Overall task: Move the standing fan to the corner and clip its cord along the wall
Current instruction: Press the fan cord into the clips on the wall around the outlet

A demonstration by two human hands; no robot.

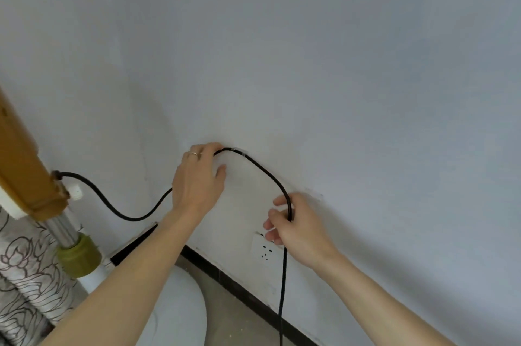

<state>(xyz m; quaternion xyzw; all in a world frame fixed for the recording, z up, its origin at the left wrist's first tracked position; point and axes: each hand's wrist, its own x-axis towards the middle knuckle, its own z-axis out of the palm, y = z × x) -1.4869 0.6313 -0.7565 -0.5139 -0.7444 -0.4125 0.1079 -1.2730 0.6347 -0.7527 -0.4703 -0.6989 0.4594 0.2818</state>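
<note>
Head view: at frame centre the left hand (198, 176) presses the black cord (265, 173) to the wall (338, 63) beside a clear clip (239, 152). Lower right, the right hand (293, 224) pinches the cord's descending run, nearer the socket (265, 247). The fan (31, 165) stands at far left.

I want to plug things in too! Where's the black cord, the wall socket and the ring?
black cord (265, 173): head view, on the arch between the hands.
wall socket (263, 249): head view, on its white faceplate.
ring (194, 153): head view, on the band, left hand.
</note>
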